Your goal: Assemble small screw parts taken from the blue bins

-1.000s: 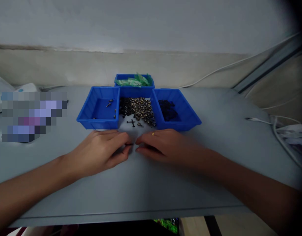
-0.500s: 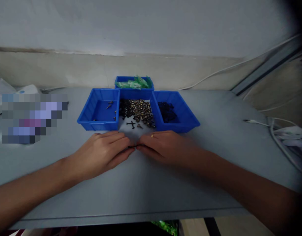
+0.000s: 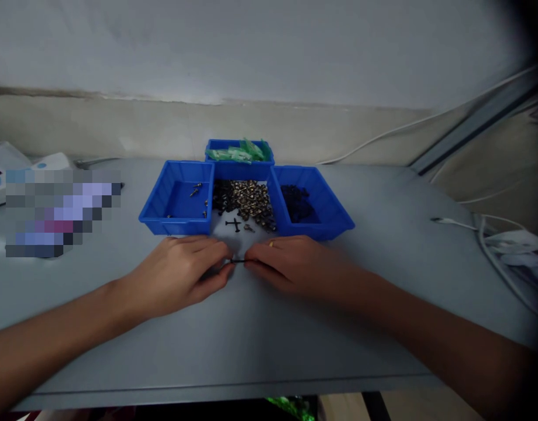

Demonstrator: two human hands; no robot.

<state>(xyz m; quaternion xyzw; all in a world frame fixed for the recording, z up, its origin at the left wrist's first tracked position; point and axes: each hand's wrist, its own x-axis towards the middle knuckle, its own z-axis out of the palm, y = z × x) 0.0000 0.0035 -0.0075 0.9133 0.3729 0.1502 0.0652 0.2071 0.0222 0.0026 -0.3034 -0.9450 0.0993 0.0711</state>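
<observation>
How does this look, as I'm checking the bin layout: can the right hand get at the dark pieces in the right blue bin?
Probably yes: the right blue bin is open on top, and nothing appears to block the right hand just in front. It does seem busy with a thin dark piece.

Cable (image 3: 385,135) rising rightward across the wall (image 3: 251,58), metal strut (image 3: 475,126) slanting, cord (image 3: 455,223) lying on the table (image 3: 404,234) at right, white device (image 3: 8,153) sitting far left, pixelated object (image 3: 61,216) lying nearby
</observation>
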